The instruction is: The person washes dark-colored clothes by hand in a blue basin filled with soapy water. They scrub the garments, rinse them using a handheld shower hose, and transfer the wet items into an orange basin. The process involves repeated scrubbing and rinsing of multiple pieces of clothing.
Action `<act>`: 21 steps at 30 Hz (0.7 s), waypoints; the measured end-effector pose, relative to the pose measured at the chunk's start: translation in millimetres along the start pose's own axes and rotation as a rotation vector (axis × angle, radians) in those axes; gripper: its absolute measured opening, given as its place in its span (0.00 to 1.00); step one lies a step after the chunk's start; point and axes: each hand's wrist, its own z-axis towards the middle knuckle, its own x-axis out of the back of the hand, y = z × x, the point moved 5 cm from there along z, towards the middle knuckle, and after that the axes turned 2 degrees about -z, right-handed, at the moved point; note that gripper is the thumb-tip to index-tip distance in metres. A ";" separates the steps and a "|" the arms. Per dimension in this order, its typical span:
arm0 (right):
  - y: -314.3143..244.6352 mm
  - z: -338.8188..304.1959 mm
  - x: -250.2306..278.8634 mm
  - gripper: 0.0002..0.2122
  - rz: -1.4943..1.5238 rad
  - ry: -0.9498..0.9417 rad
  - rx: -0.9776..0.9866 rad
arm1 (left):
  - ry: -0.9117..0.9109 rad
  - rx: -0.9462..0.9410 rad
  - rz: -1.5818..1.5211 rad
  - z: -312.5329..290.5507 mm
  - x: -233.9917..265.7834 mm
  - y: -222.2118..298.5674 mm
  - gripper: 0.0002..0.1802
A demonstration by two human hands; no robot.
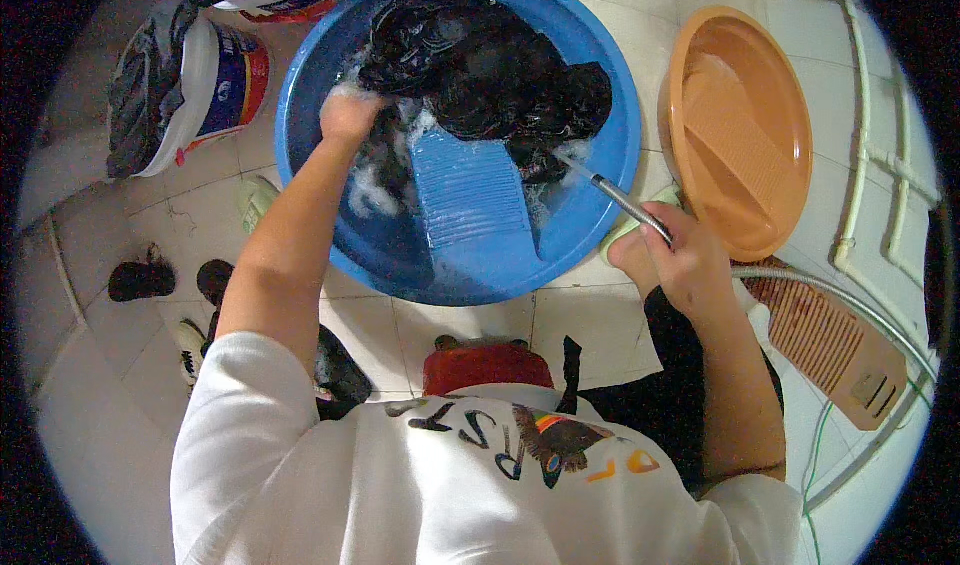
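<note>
A large blue basin (300,200) with a ridged washboard slope (470,190) holds a heap of wet black clothing (490,65) with white suds around it. My left hand (350,115) reaches into the basin's left side against the clothing; its fingers are hidden by suds and cloth. Over the basin's right rim, my right hand (688,257) is closed round a slim metal hose nozzle (630,208). Water sprays from its tip toward the lower right of the clothing.
An orange tub (690,205) with a ridged slope leans on the right, above a wooden washboard (830,340). A bucket (225,85) with dark cloth over its rim stands left. A grey hose (840,285) curves along the right, near white wall pipes (858,155).
</note>
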 end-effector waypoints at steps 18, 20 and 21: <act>14.0 -0.2 -10.2 0.11 0.058 -0.041 -0.003 | -0.185 -0.316 0.884 -42.8 -87.9 -12.4 0.25; 16.0 -3.1 -9.2 0.11 0.039 -0.008 0.022 | -0.097 -0.348 0.856 -33.6 -44.8 39.9 0.23; 8.1 -2.5 -7.6 0.11 0.023 0.015 0.068 | 0.106 -0.410 0.729 -28.4 -39.0 32.3 0.25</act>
